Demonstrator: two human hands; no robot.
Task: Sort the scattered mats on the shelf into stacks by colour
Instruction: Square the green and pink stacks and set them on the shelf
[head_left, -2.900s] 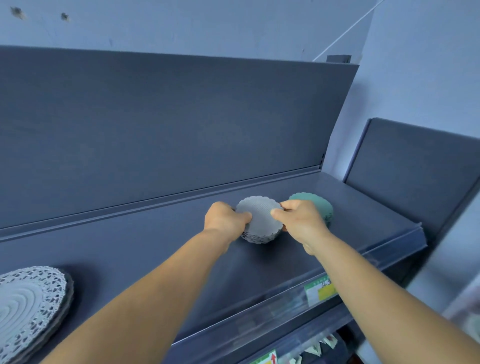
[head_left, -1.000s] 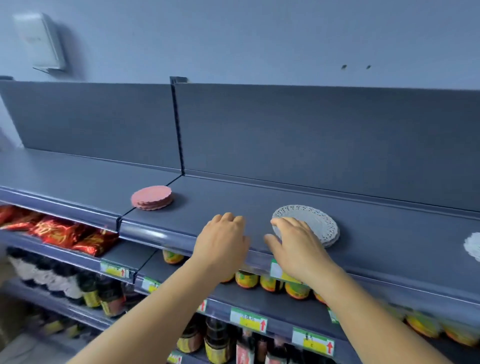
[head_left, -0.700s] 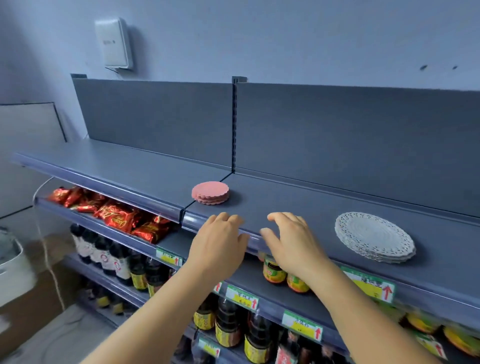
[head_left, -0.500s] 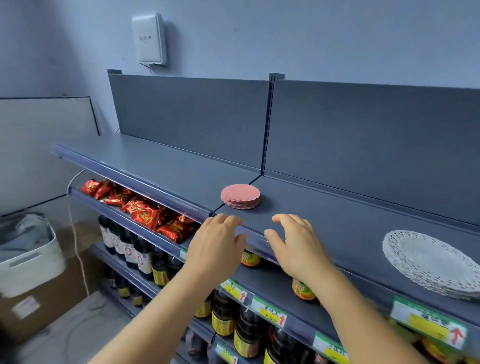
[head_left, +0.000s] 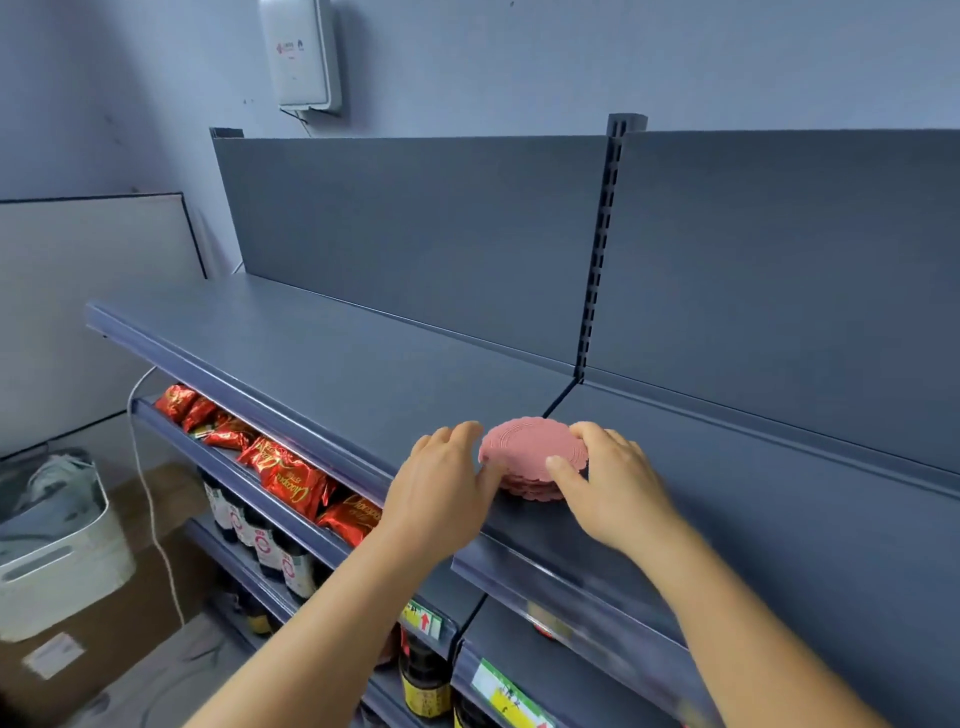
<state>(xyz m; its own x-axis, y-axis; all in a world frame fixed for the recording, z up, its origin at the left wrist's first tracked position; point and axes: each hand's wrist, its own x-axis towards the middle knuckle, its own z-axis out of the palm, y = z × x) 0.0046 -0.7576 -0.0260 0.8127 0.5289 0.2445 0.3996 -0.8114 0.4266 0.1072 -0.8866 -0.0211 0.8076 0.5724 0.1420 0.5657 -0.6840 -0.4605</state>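
Pink mats (head_left: 532, 460), one stack, on the top shelf (head_left: 332, 364) near its front edge, just right of the seam between two shelf sections; left hand (head_left: 444, 493) and right hand (head_left: 610, 483) curl round its opposite sides, thumbs on the near rim. Lower shelf: red packets (head_left: 291, 475); bottles (head_left: 260, 545) beneath.

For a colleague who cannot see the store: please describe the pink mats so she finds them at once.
Look at the top grey shelf, near the slotted upright post. Just right of the seam below it lies a small stack of pink mats with scalloped edges, between the left hand and right hand.
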